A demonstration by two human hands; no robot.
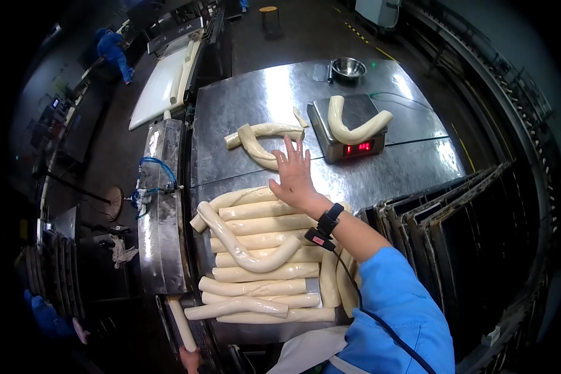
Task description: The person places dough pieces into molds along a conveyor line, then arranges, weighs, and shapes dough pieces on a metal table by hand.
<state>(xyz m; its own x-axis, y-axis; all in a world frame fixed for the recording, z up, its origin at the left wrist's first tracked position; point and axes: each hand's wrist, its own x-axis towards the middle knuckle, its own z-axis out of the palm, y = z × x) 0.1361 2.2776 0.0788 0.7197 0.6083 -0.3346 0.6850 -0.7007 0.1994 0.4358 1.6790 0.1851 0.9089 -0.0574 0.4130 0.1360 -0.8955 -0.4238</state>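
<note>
My right hand (294, 176) reaches over the metal table with fingers spread, its fingertips at two crossed dough pieces (260, 147). At the bottom left, my left hand (191, 359) is at the lower end of a dough roll (182, 324) on the conveyor; its fingers are closed around that end. A curved dough roll (361, 133) rests on the digital scale (321, 128), whose red display is lit. Several pale dough rolls (268, 270) lie in a stack near my body, with a bent one (243, 257) across the top.
A steel bowl (349, 68) stands at the table's far edge. Black trays (442, 230) lean in a row at the right. A metal machine (163, 218) with blue hoses runs along the left. Far left, a person (113, 52) in blue stands by equipment.
</note>
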